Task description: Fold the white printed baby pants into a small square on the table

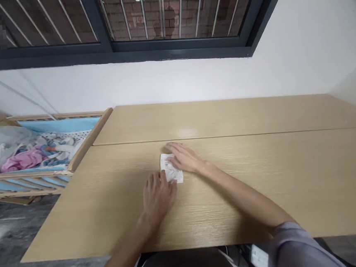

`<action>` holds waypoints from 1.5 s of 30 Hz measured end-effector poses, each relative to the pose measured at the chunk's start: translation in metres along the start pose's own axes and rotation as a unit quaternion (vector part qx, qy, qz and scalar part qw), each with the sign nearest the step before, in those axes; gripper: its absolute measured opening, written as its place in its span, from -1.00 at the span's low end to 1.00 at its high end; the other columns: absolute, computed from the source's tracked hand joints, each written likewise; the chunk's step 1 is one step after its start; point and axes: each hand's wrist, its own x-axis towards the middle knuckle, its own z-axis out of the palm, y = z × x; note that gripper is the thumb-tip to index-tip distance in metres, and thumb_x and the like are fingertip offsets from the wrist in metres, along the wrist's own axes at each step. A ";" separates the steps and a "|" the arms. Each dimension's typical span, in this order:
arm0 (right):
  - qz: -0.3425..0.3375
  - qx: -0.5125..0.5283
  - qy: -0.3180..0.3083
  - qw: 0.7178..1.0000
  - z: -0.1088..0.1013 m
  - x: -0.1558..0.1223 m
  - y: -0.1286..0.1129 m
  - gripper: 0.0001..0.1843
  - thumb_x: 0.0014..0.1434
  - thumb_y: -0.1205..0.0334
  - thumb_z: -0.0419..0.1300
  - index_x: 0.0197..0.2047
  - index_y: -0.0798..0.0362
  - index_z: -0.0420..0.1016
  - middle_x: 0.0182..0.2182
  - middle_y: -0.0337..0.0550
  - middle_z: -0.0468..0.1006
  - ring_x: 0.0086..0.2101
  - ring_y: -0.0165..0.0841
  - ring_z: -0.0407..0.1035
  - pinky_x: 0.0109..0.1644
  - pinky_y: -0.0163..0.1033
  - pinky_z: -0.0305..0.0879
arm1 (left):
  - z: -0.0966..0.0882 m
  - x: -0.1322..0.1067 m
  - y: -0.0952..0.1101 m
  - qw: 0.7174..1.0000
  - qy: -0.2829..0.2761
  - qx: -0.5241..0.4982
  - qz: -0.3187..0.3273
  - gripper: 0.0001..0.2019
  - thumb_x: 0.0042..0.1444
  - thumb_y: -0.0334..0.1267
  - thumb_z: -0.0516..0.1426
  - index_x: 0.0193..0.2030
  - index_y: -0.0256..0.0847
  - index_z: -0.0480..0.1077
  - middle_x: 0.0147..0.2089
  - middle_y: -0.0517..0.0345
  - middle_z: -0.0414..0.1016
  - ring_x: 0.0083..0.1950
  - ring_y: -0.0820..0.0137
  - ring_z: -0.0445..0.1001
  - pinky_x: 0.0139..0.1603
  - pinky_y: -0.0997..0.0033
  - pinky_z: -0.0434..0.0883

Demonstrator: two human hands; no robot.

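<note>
A small white slip of paper (171, 172) with dark marks on it lies flat on the wooden tabletop (262, 176). My left hand (158, 195) rests at its lower left, fingertips on or beside the paper's edge. From the right, my right hand (184, 158) reaches over the upper right part of the slip, thumb on the paper and the other fingers stretched past its top edge. Both hands look flat, with fingers extended and nothing gripped. The paper's corners under the fingers are partly hidden.
To the left stands a wooden crib (102, 119) with blue lining, holding pink cloth (24, 158) and other fabrics. A seam crosses the tabletop behind my hands. Beyond are a white wall (161, 81) and a dark-framed window (176, 46) with bars.
</note>
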 end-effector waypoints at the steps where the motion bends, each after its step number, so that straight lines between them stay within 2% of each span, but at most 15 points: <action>1: -0.048 -0.010 -0.020 0.999 -0.003 -0.005 -0.010 -0.44 0.45 0.06 -0.02 0.43 0.04 0.14 0.39 0.08 0.22 0.39 -0.09 0.05 0.44 0.13 0.00 | 0.003 -0.010 0.005 0.999 0.025 0.013 0.033 -0.56 0.33 -0.04 0.00 0.14 -0.35 0.37 0.09 -0.34 0.51 0.10 -0.06 0.48 0.02 -0.01 0.44; 3: -0.143 -0.007 -0.075 0.987 -0.004 -0.015 -0.028 -0.39 0.47 0.05 -0.05 0.49 0.07 0.04 0.45 0.04 0.09 0.44 -0.15 -0.07 0.48 0.08 -0.08 | 0.013 -0.026 0.013 0.996 0.040 0.022 0.074 -0.50 0.32 -0.01 0.02 0.18 -0.39 0.40 0.20 -0.38 0.47 0.19 -0.09 0.45 0.10 -0.05 0.44; 6: -0.248 0.011 -0.139 0.959 0.009 -0.028 -0.043 -0.32 0.47 0.04 -0.04 0.49 0.26 0.00 0.45 0.14 0.05 0.45 -0.18 -0.13 0.51 -0.01 -0.13 | 0.031 -0.041 0.021 0.996 0.008 0.028 0.088 -0.54 0.32 -0.07 0.04 0.17 -0.35 0.48 0.20 -0.33 0.51 0.25 -0.12 0.43 0.24 -0.16 0.36; 10: -0.275 0.033 -0.170 0.946 0.032 -0.039 -0.040 -0.33 0.48 0.06 -0.05 0.47 0.33 0.03 0.41 0.19 0.15 0.44 -0.24 -0.09 0.51 -0.07 -0.14 | 0.046 -0.048 0.023 0.994 -0.016 0.054 0.095 -0.55 0.33 -0.10 0.03 0.17 -0.33 0.51 0.12 -0.31 0.58 0.20 -0.14 0.49 0.27 -0.24 0.33; 14: -0.210 0.041 -0.175 0.961 0.041 -0.032 -0.021 -0.38 0.48 0.05 -0.06 0.48 0.16 0.07 0.44 0.03 0.10 0.44 -0.27 -0.10 0.52 -0.04 -0.16 | 0.048 -0.049 0.022 0.995 -0.007 0.059 0.075 -0.49 0.34 0.00 0.03 0.10 -0.42 0.53 0.11 -0.40 0.56 0.22 -0.16 0.48 0.22 -0.17 0.40; 18: -0.142 0.031 -0.165 0.975 0.036 -0.011 0.009 -0.42 0.48 0.03 -0.05 0.48 -0.03 0.11 0.45 -0.11 0.08 0.44 -0.26 -0.10 0.52 0.01 -0.18 | 0.050 -0.048 0.020 0.997 0.029 0.051 0.057 -0.40 0.32 0.04 0.04 0.30 -0.41 0.36 0.38 -0.44 0.29 0.38 -0.19 0.30 0.21 -0.11 0.42; 20: -0.133 0.018 -0.146 0.980 0.031 0.002 0.026 -0.42 0.48 0.02 -0.06 0.49 -0.08 0.07 0.46 -0.16 0.05 0.44 -0.27 -0.12 0.53 0.03 -0.24 | 0.052 -0.048 0.020 0.996 0.035 0.054 0.059 -0.38 0.32 0.03 0.04 0.36 -0.41 0.28 0.42 -0.46 0.21 0.40 -0.18 0.27 0.22 -0.10 0.41; 26: -0.067 -0.017 -0.119 0.991 0.031 0.024 0.061 -0.38 0.49 -0.03 -0.17 0.51 -0.02 0.01 0.48 -0.13 -0.01 0.46 -0.28 -0.19 0.54 0.04 -0.30 | 0.055 -0.050 0.019 0.997 0.029 0.049 0.058 -0.40 0.33 -0.02 0.05 0.38 -0.39 0.24 0.42 -0.46 0.21 0.41 -0.18 0.26 0.23 -0.11 0.39; 29: -0.038 0.006 -0.109 0.993 0.030 0.021 0.062 -0.34 0.48 -0.11 -0.21 0.51 0.01 0.00 0.49 -0.10 -0.02 0.46 -0.27 -0.19 0.53 0.03 -0.28 | 0.041 -0.041 0.012 0.997 0.028 0.019 0.068 -0.47 0.33 -0.04 0.05 0.32 -0.33 0.30 0.36 -0.37 0.32 0.36 -0.09 0.33 0.23 -0.04 0.38; 31: 0.008 0.031 -0.083 0.996 0.024 0.015 0.058 -0.31 0.48 -0.15 -0.23 0.51 0.02 0.00 0.49 -0.05 0.00 0.45 -0.22 -0.15 0.52 0.06 -0.20 | 0.027 -0.031 0.003 0.998 0.027 -0.001 0.059 -0.54 0.36 -0.05 0.01 0.26 -0.28 0.34 0.26 -0.29 0.44 0.23 0.00 0.45 0.17 0.01 0.40; 35: 0.096 0.075 0.050 0.991 0.007 0.002 0.051 -0.38 0.48 -0.10 -0.16 0.38 0.08 0.27 0.29 0.12 0.35 0.30 -0.14 0.19 0.40 0.09 0.08 | 0.007 -0.004 -0.022 0.997 0.021 0.064 -0.045 -0.55 0.39 0.01 -0.09 0.02 -0.31 0.44 -0.06 -0.27 0.56 -0.04 -0.01 0.52 0.01 -0.06 0.39; 37: 0.103 0.102 0.083 0.986 0.004 -0.004 0.047 -0.51 0.47 0.00 -0.08 0.20 0.09 0.46 0.07 0.09 0.51 0.14 -0.16 0.35 0.28 0.04 0.24 | 0.007 0.010 -0.030 0.994 0.006 0.088 -0.067 -0.51 0.39 0.03 -0.12 -0.11 -0.33 0.47 -0.15 -0.28 0.56 -0.09 -0.03 0.52 -0.03 -0.05 0.36; 40: 0.091 0.135 0.055 0.985 0.012 -0.010 0.039 -0.67 0.43 0.16 0.01 0.01 0.09 0.56 -0.11 0.02 0.56 -0.04 -0.22 0.42 0.13 -0.06 0.33 | 0.014 0.027 -0.034 0.995 -0.007 0.085 -0.051 -0.49 0.40 0.03 -0.14 -0.19 -0.29 0.48 -0.20 -0.29 0.58 -0.14 0.00 0.52 -0.06 -0.03 0.33; 42: 0.097 0.132 0.044 0.986 0.021 -0.014 0.031 -0.73 0.36 0.19 0.12 0.02 0.10 0.54 -0.13 0.00 0.53 -0.09 -0.24 0.41 0.08 -0.09 0.35 | 0.019 0.035 -0.033 0.997 -0.009 0.077 -0.029 -0.55 0.40 -0.03 -0.12 -0.19 -0.26 0.49 -0.20 -0.29 0.59 -0.15 0.01 0.53 -0.05 -0.04 0.32; 45: 0.128 0.083 0.079 0.985 0.031 -0.021 0.015 -0.69 0.23 0.18 0.26 0.03 0.07 0.49 -0.08 0.00 0.45 -0.05 -0.18 0.35 0.11 -0.04 0.32 | 0.023 0.039 -0.031 0.998 -0.023 0.053 0.011 -0.63 0.38 -0.18 -0.10 -0.17 -0.27 0.49 -0.19 -0.31 0.60 -0.17 0.04 0.56 -0.04 -0.02 0.32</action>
